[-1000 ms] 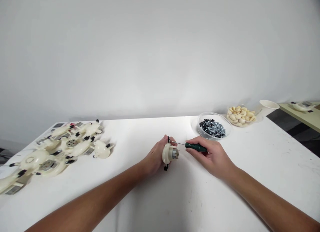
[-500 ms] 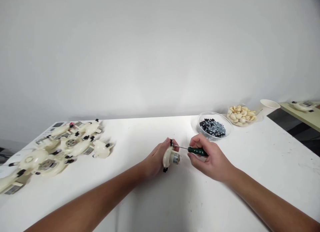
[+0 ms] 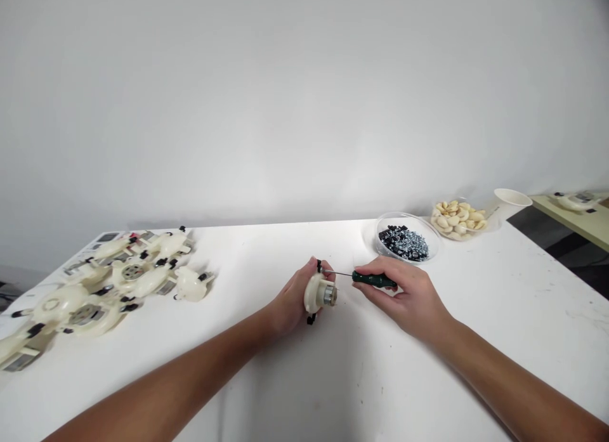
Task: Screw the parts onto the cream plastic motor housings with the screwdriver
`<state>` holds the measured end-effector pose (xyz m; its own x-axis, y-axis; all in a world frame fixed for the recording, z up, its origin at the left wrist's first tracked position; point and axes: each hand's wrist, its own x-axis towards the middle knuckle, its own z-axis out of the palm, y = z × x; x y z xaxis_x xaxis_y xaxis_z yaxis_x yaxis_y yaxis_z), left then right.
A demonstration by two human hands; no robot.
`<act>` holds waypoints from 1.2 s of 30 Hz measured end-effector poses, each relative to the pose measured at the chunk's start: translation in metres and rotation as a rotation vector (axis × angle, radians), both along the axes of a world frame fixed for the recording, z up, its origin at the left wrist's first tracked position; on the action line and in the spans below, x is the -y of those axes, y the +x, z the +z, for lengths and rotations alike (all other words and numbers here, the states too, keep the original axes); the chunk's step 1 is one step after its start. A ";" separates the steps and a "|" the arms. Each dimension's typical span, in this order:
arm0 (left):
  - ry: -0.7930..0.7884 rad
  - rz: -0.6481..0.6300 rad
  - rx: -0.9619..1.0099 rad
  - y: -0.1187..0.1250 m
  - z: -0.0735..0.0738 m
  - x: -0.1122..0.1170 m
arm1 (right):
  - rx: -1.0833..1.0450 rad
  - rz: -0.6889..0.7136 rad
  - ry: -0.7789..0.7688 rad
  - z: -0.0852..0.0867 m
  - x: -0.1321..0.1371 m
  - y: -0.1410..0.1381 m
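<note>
Left fingers wrapped around a light, stiff plastic motor housing, best held by its body. Right fingers pinching a green-handled screwdriver, tip beside a black tab.

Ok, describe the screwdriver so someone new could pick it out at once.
In the middle of the white table, the person's right hand holds a slim screwdriver with a dark green handle. Its thin metal shaft points left at the cream plastic housing in the left hand; nothing else in view has that green handle.
</note>
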<state>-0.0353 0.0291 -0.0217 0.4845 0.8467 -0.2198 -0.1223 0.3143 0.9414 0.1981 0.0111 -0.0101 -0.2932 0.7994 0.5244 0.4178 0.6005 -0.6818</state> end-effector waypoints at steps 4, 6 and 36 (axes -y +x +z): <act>-0.011 0.003 -0.003 0.000 -0.001 -0.001 | 0.002 -0.012 -0.033 0.000 -0.001 0.001; -0.010 0.008 0.002 0.001 0.000 -0.001 | 0.003 -0.015 -0.077 0.001 0.000 0.001; -0.017 0.014 0.043 0.001 0.000 -0.002 | 0.004 0.061 -0.321 0.001 0.002 -0.003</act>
